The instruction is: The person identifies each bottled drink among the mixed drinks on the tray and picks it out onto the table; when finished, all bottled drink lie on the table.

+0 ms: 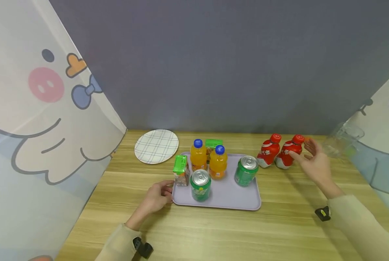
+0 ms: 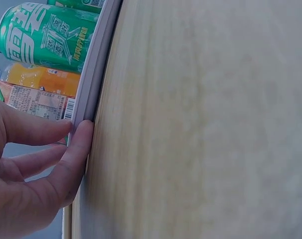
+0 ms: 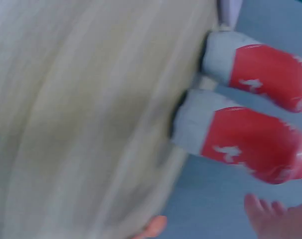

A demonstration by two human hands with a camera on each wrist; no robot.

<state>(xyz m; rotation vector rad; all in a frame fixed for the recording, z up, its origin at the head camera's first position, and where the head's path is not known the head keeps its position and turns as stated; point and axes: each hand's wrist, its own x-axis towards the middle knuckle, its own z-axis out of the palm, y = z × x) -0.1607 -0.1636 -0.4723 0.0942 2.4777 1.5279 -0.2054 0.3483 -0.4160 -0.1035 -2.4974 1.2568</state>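
My left hand (image 1: 157, 197) pinches the left edge of a lilac tray (image 1: 233, 195) between thumb and fingers, as the left wrist view shows. On the tray stand two green soda cans (image 1: 200, 185), two orange juice bottles (image 1: 218, 163) with blue caps, and drink cartons with green tops, one (image 1: 181, 170) near my left hand and one (image 1: 214, 143) partly hidden behind the bottles. Right of the tray, two red-and-white bottles (image 1: 268, 151) stand side by side. Beside the right-hand bottle (image 3: 250, 144) is my right hand (image 1: 315, 165), its fingers spread and apart from it in the right wrist view.
A white plate with a grid pattern (image 1: 157, 146) lies at the back left of the wooden table (image 1: 168, 232). Clear cups or glasses (image 1: 342, 139) stand at the back right. Behind my right hand shows a small orange thing (image 1: 307, 139). A grey panel (image 1: 214, 72) rises behind the table.
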